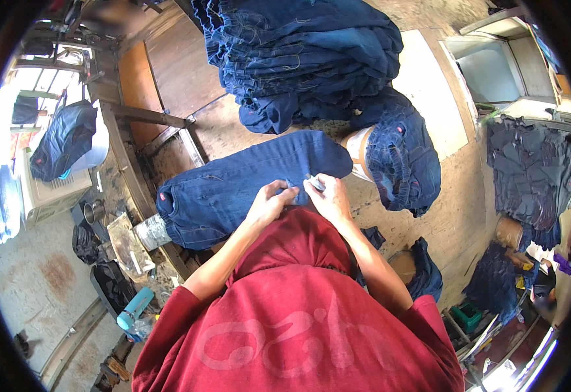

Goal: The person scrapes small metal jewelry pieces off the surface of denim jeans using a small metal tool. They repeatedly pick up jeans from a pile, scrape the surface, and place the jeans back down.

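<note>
A pair of dark blue jeans is drawn over a long rounded form in front of me. My left hand is closed, its fingers pinching a raised bit of the denim near the form's near edge. Just right of it, my right hand grips a small pale object between thumb and fingers. Its kind is too small to make out. The object's tip points toward the pinched cloth. Both hands are close together over the jeans, and the leg's rounded end lies beyond the right hand.
A large heap of jeans lies ahead on the worktable. Another pair hangs over a pale cylindrical form at the right. Grey garments are piled farther right. A turquoise bottle stands at lower left, beside a wooden frame.
</note>
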